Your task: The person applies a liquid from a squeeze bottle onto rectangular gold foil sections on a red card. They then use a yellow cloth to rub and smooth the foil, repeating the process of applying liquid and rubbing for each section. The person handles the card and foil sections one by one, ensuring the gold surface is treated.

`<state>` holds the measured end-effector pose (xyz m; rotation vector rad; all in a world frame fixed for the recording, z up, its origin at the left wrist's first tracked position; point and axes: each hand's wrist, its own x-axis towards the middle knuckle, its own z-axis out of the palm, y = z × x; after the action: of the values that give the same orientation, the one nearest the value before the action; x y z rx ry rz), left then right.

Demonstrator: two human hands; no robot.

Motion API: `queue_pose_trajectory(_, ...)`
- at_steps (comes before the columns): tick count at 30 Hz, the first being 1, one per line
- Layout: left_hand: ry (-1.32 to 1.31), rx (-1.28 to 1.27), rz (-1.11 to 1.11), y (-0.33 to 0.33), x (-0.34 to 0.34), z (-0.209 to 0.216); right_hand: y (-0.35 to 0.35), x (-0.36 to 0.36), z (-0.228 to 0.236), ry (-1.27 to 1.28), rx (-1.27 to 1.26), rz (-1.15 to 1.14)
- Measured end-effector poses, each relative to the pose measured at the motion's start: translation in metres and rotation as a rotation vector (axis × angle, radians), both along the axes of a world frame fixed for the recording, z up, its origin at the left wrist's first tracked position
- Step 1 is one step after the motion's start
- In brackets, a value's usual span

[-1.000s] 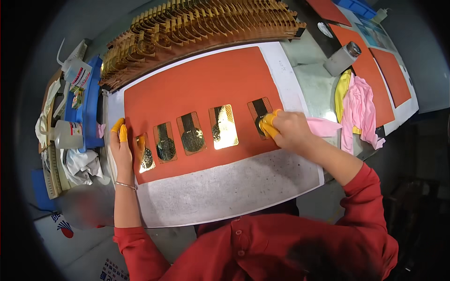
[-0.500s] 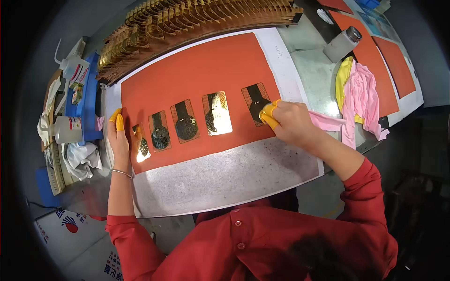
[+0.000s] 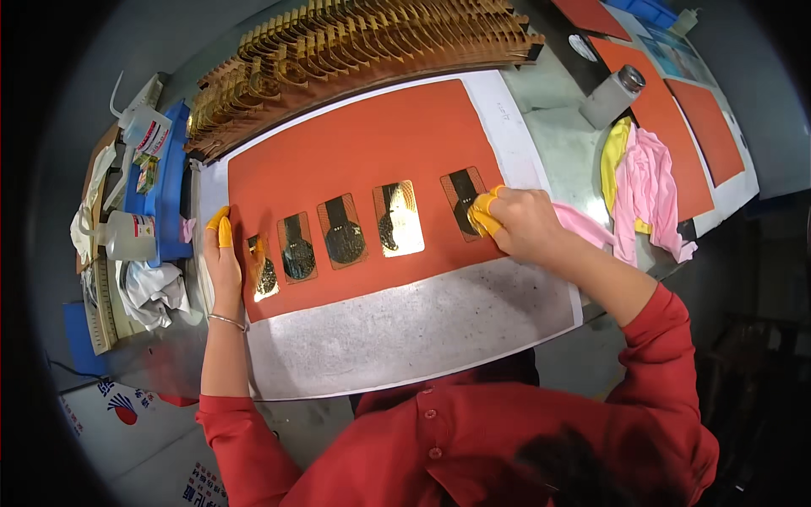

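Observation:
Five thin gold-and-black metal plates lie in a row on an orange mat [image 3: 355, 139]. My right hand [image 3: 522, 221], with yellow finger cots, is closed over the lower right part of the rightmost plate [image 3: 460, 198]. Its fingertips press together there, and whatever they may hold is hidden. A strip of pink cloth [image 3: 583, 226] shows beside that wrist. My left hand [image 3: 223, 253], also in yellow finger cots, rests with its fingers stretched along the mat's left edge. Nearest to it is the leftmost plate [image 3: 263, 269]; a shiny plate [image 3: 404, 218] reflects the light.
Racks of upright gold plates [image 3: 355, 51] line the table's back. A blue tray [image 3: 173, 190] with squeeze bottles [image 3: 129, 237] stands left. At right are a capped bottle [image 3: 612, 95], pink cloth [image 3: 650, 182], yellow cloth [image 3: 614, 160] and more orange sheets [image 3: 705, 127].
The whole view has shifted slightly, so the mat and plates appear a little lower and farther right. My right hand stays at the rightmost plate, and my left hand stays at the mat's edge.

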<state>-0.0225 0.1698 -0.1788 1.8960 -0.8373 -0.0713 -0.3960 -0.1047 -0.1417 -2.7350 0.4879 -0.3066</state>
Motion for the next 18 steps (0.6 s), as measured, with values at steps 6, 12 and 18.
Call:
queue_pose_trajectory(6,-0.065,0.104,-0.039,-0.007,-0.010,0.009,-0.021,0.023,0.010,-0.013,-0.128,-0.012)
queue_pose_trajectory(12,0.067,0.003,-0.005,-0.007,-0.008,0.004,-0.007,-0.007,-0.008,-0.112,-0.141,0.024)
queue_pose_trajectory(18,-0.070,0.079,-0.044,-0.002,-0.003,0.002,-0.018,0.002,-0.001,-0.023,-0.131,-0.002)
